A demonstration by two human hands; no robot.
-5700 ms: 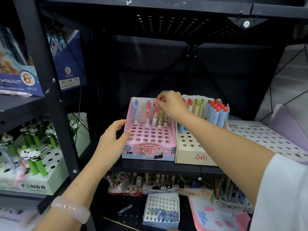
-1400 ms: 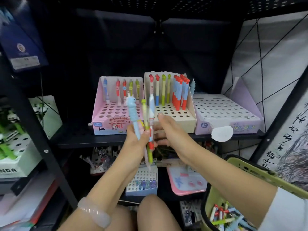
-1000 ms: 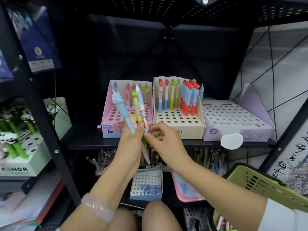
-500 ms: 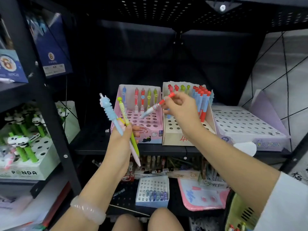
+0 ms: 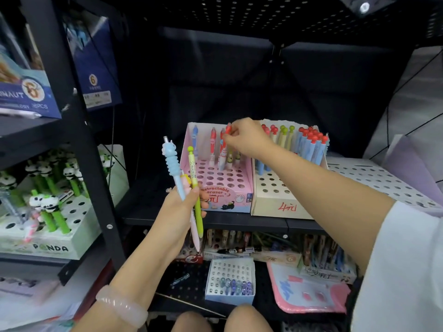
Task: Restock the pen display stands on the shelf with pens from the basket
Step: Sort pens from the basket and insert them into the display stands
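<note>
Right hand point(image 5: 247, 137) pinches a red-capped pen point(image 5: 224, 149), barrel partly hidden, at the pink stand point(image 5: 227, 188); left hand point(image 5: 182, 207) grips pens point(image 5: 184, 178).

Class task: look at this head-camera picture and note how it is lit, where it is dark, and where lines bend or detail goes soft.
Head view: the pink stand and cream stand are well lit, while the shelf's back is nearly black; a small lamp glares at top right; wide-angle distortion bows the black upright; the right hand is slightly soft.
</note>
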